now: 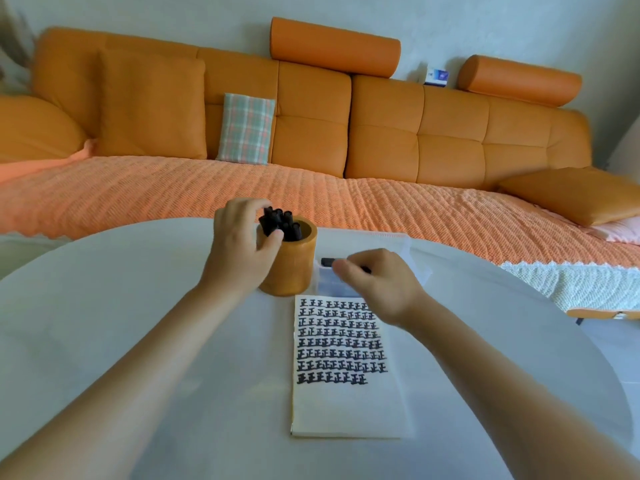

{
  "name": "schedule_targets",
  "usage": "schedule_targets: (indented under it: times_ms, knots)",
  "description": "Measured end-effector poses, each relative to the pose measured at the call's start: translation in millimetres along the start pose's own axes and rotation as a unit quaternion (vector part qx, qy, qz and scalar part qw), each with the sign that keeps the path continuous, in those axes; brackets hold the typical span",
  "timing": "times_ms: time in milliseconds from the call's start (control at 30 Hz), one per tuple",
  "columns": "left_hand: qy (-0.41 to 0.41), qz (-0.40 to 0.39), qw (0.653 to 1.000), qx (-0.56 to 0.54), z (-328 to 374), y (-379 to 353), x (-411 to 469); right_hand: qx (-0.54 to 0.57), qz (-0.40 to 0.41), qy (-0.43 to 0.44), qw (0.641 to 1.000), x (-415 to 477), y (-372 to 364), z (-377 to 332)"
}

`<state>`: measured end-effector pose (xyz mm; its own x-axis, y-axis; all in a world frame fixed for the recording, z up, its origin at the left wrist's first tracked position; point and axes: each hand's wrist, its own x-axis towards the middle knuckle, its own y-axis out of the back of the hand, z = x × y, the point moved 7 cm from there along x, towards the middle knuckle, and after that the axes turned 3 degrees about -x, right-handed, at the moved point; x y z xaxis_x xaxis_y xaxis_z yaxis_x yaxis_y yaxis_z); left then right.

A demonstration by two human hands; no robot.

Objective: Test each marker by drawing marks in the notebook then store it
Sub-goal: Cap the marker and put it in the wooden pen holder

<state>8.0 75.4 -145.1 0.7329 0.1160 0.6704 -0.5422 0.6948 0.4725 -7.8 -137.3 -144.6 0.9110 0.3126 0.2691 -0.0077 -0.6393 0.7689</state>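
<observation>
hidden near the wooden cup (294, 268)
the markers (282, 223) sink out of sight inside it; just right of it, the right hand (381, 289) covers most of one marker (327, 261) and a clear case (325, 284).

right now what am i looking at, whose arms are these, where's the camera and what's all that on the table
There is no machine here. One camera worn on a person's head looks forward and down, so the two bare arms are the wearer's own. On the round white table lies an open paper notebook, its page filled with rows of black marks. Behind it stands an orange-brown cylindrical cup full of black markers, and the left hand closes fingers and thumb on them. The right hand pinches a single black marker over a clear plastic case. An orange sofa stands behind.
</observation>
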Motion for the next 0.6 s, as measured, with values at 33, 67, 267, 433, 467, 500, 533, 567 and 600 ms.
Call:
schedule_targets:
  times_ms: [33,67,267,433,467,500,533,567,600]
  knots:
    - [0.038,-0.027,0.999,-0.020,-8.0,-3.7,5.1,0.054,0.006,-0.010,0.998,9.6,2.5,-2.4]
    - [0.070,-0.062,0.995,-0.038,-14.4,-8.6,9.9,0.101,0.011,-0.017,0.995,19.1,4.5,-5.2]
    - [0.124,-0.166,0.971,-0.121,-29.8,-23.9,16.9,0.225,0.050,-0.024,0.973,71.2,9.6,-15.5]
    - [0.103,-0.147,0.974,-0.137,-36.6,-23.5,13.4,0.307,0.115,-0.027,0.944,106.1,12.9,-26.1]
    - [0.094,-0.142,0.977,-0.127,-36.4,-22.9,14.2,0.317,0.119,-0.028,0.941,112.1,10.5,-27.0]
    - [0.084,-0.136,0.980,-0.117,-35.7,-22.0,15.3,0.313,0.123,-0.026,0.941,117.6,8.2,-27.0]
    - [0.075,-0.131,0.982,-0.110,-34.9,-20.8,16.6,0.296,0.124,-0.023,0.947,121.7,5.6,-27.7]
    - [0.069,-0.125,0.984,-0.105,-34.2,-19.5,17.4,0.269,0.120,-0.022,0.955,124.2,2.5,-29.1]
    - [0.066,-0.117,0.986,-0.104,-34.3,-18.4,18.1,0.246,0.110,-0.021,0.963,125.7,-2.3,-30.0]
